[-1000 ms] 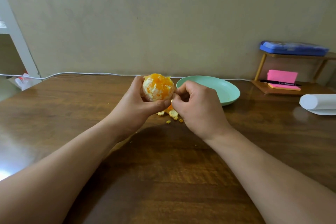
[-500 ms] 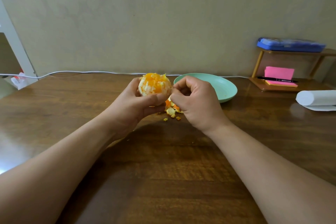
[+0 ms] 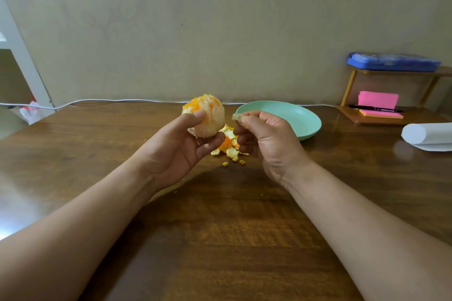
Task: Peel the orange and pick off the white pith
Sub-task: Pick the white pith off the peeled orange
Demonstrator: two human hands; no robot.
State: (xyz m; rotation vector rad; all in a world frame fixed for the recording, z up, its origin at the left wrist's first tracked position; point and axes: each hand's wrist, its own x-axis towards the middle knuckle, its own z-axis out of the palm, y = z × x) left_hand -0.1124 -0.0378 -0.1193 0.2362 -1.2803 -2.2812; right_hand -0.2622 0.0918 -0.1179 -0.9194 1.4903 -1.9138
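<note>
My left hand (image 3: 179,146) grips the peeled orange (image 3: 210,116) above the wooden table (image 3: 220,227), thumb on its upper left, fingers curled beneath. White pith covers most of the fruit, with orange flesh showing near the top. Just to its right, my right hand (image 3: 264,137) pinches a small pale piece of pith (image 3: 236,116) between thumb and forefinger, clear of the fruit. A heap of orange peel scraps (image 3: 228,146) lies on the table under and between both hands.
A mint green plate (image 3: 293,117) sits behind my right hand. At the far right stand a small wooden shelf (image 3: 381,117) with pink sticky notes, a pen and a blue case, and a white paper roll (image 3: 428,135). A white cable (image 3: 110,100) runs along the wall.
My right hand has pulled away from the orange to the right with a bit of pith. My left hand has turned the orange, so more white pith faces me.
</note>
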